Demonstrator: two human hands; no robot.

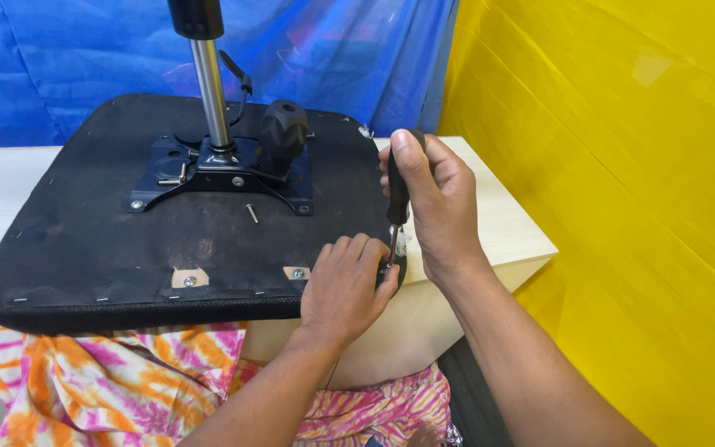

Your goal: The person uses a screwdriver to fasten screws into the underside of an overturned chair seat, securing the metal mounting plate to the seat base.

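Observation:
An upturned black chair seat [93, 240] lies on a pale wooden table [506, 223]. A black metal mounting plate [217, 178] with a chrome gas-lift column [210, 83] and a black knob [283, 128] is bolted to it. My right hand [428, 199] grips a black-handled screwdriver [396, 194] held upright, tip down at the seat's near right corner. My left hand [345, 285] rests on that corner, fingers pinched around the screwdriver tip. A loose screw [252, 213] lies on the seat below the plate.
Two small wooden patches with screws [189, 279] sit along the seat's near edge. Blue sheeting [333, 50] hangs behind, yellow sheeting [622, 207] on the right. Pink and orange tie-dye cloth [109, 381] hangs below the seat.

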